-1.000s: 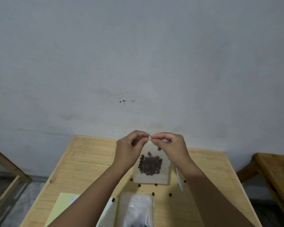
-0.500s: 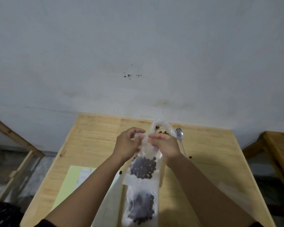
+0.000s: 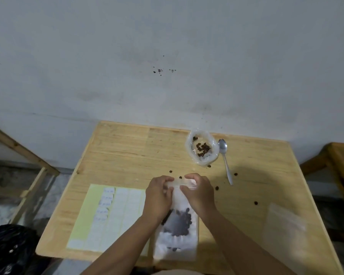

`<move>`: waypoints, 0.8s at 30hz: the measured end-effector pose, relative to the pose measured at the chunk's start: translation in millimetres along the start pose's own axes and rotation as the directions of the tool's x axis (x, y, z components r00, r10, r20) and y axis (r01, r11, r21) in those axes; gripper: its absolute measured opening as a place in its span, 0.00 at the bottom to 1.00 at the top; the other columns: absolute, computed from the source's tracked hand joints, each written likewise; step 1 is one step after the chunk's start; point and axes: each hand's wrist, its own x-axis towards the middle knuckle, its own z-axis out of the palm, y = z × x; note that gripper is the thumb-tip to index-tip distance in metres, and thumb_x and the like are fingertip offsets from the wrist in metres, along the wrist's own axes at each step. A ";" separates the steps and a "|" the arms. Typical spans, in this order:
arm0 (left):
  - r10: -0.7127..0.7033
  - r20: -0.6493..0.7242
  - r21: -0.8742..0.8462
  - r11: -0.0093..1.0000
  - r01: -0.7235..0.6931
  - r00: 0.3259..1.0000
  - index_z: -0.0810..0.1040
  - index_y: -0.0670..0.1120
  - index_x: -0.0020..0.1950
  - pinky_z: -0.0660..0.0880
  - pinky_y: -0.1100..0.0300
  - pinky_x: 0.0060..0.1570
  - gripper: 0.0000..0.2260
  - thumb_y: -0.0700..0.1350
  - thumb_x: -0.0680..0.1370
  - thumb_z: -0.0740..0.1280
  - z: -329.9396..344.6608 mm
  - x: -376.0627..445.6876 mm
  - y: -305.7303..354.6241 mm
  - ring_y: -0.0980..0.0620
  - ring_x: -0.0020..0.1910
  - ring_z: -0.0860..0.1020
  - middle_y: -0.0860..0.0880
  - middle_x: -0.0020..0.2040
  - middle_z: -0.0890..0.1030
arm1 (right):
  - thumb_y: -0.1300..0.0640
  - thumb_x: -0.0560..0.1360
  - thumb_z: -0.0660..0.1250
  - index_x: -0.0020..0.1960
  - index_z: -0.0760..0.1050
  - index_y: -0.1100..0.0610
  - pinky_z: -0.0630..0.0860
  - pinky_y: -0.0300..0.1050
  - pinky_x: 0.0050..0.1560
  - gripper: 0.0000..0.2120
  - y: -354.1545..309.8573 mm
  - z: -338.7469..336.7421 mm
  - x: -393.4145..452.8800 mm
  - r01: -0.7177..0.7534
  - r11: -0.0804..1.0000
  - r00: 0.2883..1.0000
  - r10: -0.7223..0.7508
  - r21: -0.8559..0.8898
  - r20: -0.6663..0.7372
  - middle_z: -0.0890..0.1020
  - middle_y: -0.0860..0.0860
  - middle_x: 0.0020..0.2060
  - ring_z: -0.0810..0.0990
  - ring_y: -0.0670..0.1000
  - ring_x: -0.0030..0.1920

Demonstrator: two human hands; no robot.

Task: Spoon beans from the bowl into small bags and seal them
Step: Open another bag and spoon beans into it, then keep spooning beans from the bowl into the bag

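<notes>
**Both hands pinch the top strip of a bean-filled bag**

Here we are over the pale wooden table [image 3: 127,155], its grain running in long planks, and everything sits in relation to the small clear bag [image 3: 177,231] at its near middle. The bag is a soft, glossy plastic rectangle, and a dark clump of rounded beans [image 3: 180,223] shows through its lower half. Whether it lies flat or is lifted off the wood, I cannot tell.

The left hand [image 3: 158,195] has its fingers curled, pinching the left end of the bag's top strip. The right hand [image 3: 200,192] is curled the same way, pinching the right end. Between them the strip shows as a thin, translucent band.

Beyond the bag, toward the wall, sits the bowl [image 3: 202,148], round and lined with crinkled clear plastic, a scatter of dark beans in its bottom. Just right of the bowl lies a slim metal spoon [image 3: 224,159], its oval scoop at the far end and its handle pointing back toward the right hand.

Loose beans [image 3: 216,187] dot the wood right of the bag. Left of the bag lies a flat yellow-green sheet [image 3: 91,213] carrying rows of white rectangular labels. Well to the bag's right, a blurred, clear plastic piece [image 3: 284,231] rests on the table.
</notes>
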 end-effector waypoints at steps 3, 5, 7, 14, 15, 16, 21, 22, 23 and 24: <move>0.074 0.039 0.036 0.996 -0.076 0.996 0.74 0.47 0.62 0.67 0.70 0.50 0.17 0.38 0.74 0.67 -1.0 -1.2 -1.0 0.55 0.52 0.74 0.51 0.56 0.72 | 0.55 0.74 0.67 0.61 0.73 0.53 0.60 0.31 0.54 0.16 7.2 1.0 -0.7 0.129 0.978 0.990 -0.135 -0.164 -0.030 0.71 0.48 0.57 0.68 0.46 0.59; 0.138 0.044 0.108 0.984 -0.142 0.989 0.72 0.46 0.67 0.63 0.69 0.57 0.21 0.39 0.74 0.68 -0.8 -0.2 -3.2 0.55 0.58 0.70 0.49 0.60 0.71 | 0.54 0.77 0.62 0.65 0.71 0.57 0.61 0.34 0.61 0.17 13.5 1.0 -0.6 0.215 0.937 0.975 -0.223 -0.275 0.005 0.72 0.50 0.63 0.66 0.48 0.65; 0.193 0.025 0.196 0.961 -0.194 0.981 0.73 0.44 0.66 0.65 0.61 0.61 0.21 0.39 0.73 0.68 0.6 2.7 -4.2 0.48 0.62 0.70 0.44 0.64 0.72 | 0.56 0.79 0.58 0.67 0.70 0.60 0.61 0.39 0.67 0.18 15.4 -1.6 -1.6 0.280 0.889 0.959 -0.280 -0.363 0.055 0.72 0.54 0.65 0.67 0.51 0.68; 0.332 0.078 0.332 0.880 -0.339 0.940 0.79 0.39 0.54 0.77 0.52 0.47 0.14 0.35 0.69 0.70 11.3 26.5 26.7 0.41 0.47 0.79 0.41 0.49 0.81 | 0.56 0.73 0.61 0.54 0.78 0.62 0.78 0.54 0.56 0.15 24.5 -26.1 4.6 0.338 0.784 0.934 -0.347 -0.521 0.084 0.83 0.58 0.49 0.80 0.59 0.56; 0.345 0.103 0.335 0.871 -0.359 0.933 0.79 0.39 0.55 0.76 0.52 0.48 0.14 0.36 0.70 0.69 14.8 29.1 34.2 0.42 0.49 0.79 0.41 0.50 0.80 | 0.56 0.72 0.61 0.54 0.78 0.62 0.78 0.53 0.55 0.15 26.0 -33.7 5.6 0.337 0.766 0.933 -0.348 -0.548 0.089 0.83 0.57 0.49 0.80 0.59 0.56; 0.363 0.125 0.331 0.862 -0.384 0.923 0.78 0.39 0.56 0.75 0.52 0.51 0.14 0.36 0.71 0.68 19.3 31.1 42.4 0.42 0.51 0.78 0.41 0.51 0.80 | 0.56 0.72 0.63 0.53 0.78 0.62 0.78 0.52 0.55 0.14 29.7 -42.0 7.3 0.329 0.748 0.933 -0.352 -0.576 0.076 0.83 0.57 0.49 0.81 0.58 0.55; 0.463 0.283 0.256 0.808 -0.531 0.840 0.74 0.43 0.64 0.67 0.60 0.61 0.17 0.41 0.76 0.63 59.8 32.8 88.5 0.48 0.61 0.72 0.46 0.60 0.75 | 0.55 0.69 0.57 0.46 0.79 0.61 0.79 0.45 0.47 0.16 58.4 -96.2 0.9 0.161 0.764 0.966 -0.251 -0.624 -0.058 0.82 0.55 0.41 0.82 0.56 0.45; 0.484 0.327 0.238 0.789 -0.566 0.812 0.73 0.44 0.65 0.65 0.62 0.61 0.17 0.41 0.77 0.62 71.6 31.4 96.7 0.49 0.61 0.72 0.46 0.61 0.74 | 0.56 0.69 0.58 0.46 0.79 0.62 0.79 0.45 0.45 0.15 67.6 -108.7 -4.1 0.118 0.778 0.971 -0.222 -0.618 -0.093 0.82 0.56 0.41 0.82 0.57 0.44; 0.504 0.366 0.214 0.772 -0.598 0.782 0.73 0.44 0.65 0.65 0.63 0.60 0.17 0.42 0.77 0.62 83.9 29.4 103.7 0.49 0.62 0.72 0.46 0.61 0.74 | 0.57 0.69 0.62 0.46 0.80 0.62 0.79 0.45 0.44 0.12 76.1 -120.0 -10.5 0.068 0.776 0.970 -0.198 -0.627 -0.141 0.82 0.56 0.41 0.82 0.56 0.43; 0.513 0.400 0.192 0.763 -0.617 0.759 0.74 0.44 0.65 0.66 0.63 0.59 0.16 0.42 0.76 0.62 96.3 26.3 110.1 0.49 0.62 0.72 0.46 0.61 0.75 | 0.58 0.69 0.65 0.48 0.80 0.63 0.79 0.46 0.46 0.12 88.5 -129.3 -16.6 0.018 0.773 0.965 -0.180 -0.634 -0.192 0.83 0.57 0.43 0.83 0.57 0.45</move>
